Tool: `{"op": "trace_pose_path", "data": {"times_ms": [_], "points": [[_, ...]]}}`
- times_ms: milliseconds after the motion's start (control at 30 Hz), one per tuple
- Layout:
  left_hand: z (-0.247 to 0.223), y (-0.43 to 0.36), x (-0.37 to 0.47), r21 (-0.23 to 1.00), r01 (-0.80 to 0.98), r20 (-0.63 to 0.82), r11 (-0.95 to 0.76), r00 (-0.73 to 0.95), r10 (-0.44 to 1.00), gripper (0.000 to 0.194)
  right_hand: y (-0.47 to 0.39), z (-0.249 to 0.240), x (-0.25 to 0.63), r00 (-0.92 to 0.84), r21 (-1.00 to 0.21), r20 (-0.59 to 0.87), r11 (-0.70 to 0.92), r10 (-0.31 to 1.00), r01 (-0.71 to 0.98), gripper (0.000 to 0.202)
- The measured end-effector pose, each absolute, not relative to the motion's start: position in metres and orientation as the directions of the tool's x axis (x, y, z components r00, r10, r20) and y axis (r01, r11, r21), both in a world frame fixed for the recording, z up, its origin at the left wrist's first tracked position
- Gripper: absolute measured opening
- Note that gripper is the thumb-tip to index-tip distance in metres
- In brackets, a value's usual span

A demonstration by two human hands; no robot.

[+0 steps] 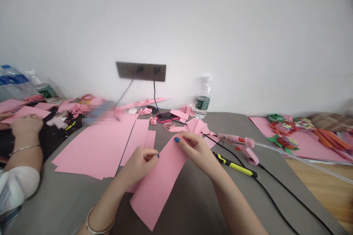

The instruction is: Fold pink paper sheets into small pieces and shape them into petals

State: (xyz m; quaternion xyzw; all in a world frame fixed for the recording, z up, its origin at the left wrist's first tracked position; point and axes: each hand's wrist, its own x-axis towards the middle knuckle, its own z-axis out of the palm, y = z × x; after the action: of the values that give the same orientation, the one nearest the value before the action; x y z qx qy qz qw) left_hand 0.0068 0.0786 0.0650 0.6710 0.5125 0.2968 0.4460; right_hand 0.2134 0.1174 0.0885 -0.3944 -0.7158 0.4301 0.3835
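A pink paper strip [162, 183] slants across the middle of the head view, its lower end towards me. My right hand [195, 150] pinches its upper end, the blue-nailed thumb on top of the paper. At the strip's left edge, my left hand [142, 163] is closed with the thumb against curled fingers, gripping that edge. Part of another pink piece shows beneath the strip, below my left hand. To the left lie large pink paper sheets [93, 147] in a loose stack, with narrower pink pieces [136, 139] beside them.
A pink glue gun [245, 147] with a cord and a yellow utility knife [237, 167] lie right of my hand. Behind are a phone [167, 117], paper scraps and a water bottle [202, 99]. Paper flowers [286, 141] lie far right. Another person's hand [26, 126] rests at left.
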Motion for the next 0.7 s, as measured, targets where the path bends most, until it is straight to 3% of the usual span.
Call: {"op": "trace_pose_path", "data": {"times_ms": [367, 567, 700], "points": [[0.061, 0.065, -0.002, 0.865, 0.489, 0.0, -0.113, 0.226, 0.974, 0.029, 0.126, 0.098, 0.242, -0.129, -0.923, 0.279, 0.303, 0.952, 0.237, 0.033], [0.055, 0.053, -0.019, 0.943, 0.315, -0.168, 0.102, 0.189, 0.968, 0.019, 0.127, 0.107, 0.264, 0.0, -0.937, 0.309, 0.305, 0.951, 0.172, 0.03], [0.049, 0.051, -0.039, 0.949, 0.294, -0.139, 0.117, 0.055, 0.989, 0.02, 0.128, 0.112, 0.279, 0.031, -0.972, 0.231, 0.229, 0.973, 0.044, 0.026]]}}
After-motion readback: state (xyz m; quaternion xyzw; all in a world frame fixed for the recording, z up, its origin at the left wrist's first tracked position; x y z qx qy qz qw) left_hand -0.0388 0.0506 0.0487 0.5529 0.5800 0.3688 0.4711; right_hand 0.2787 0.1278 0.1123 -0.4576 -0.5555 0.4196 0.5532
